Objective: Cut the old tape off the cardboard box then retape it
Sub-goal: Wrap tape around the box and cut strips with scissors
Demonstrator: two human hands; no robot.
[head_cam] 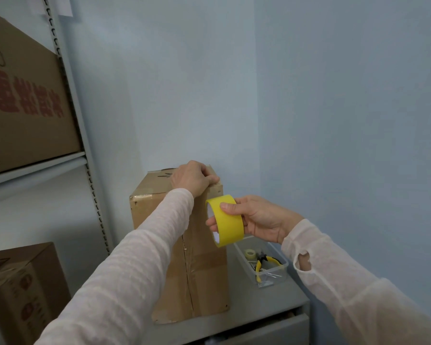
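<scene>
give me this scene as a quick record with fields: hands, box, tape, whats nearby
setting: cardboard box standing upright on a grey cabinet top
left hand: grips the box's top corner, fingers curled over the edge
right hand: holds a yellow tape roll beside the box's upper front
box front: vertical seam down the middle, no yellow tape seen on it
nearby: clear tray right of the box, holding yellow-handled pliers and a small tape roll

Grey metal bench (271, 302), drawer front (271, 331) below its edge. Tall cardboard box (209, 270) stands upright on it, left side. Clear plastic container (271, 280) sits just beside the box, on the right. Far left: grey shelf (35, 168) carrying a red-printed carton (23, 108).
</scene>
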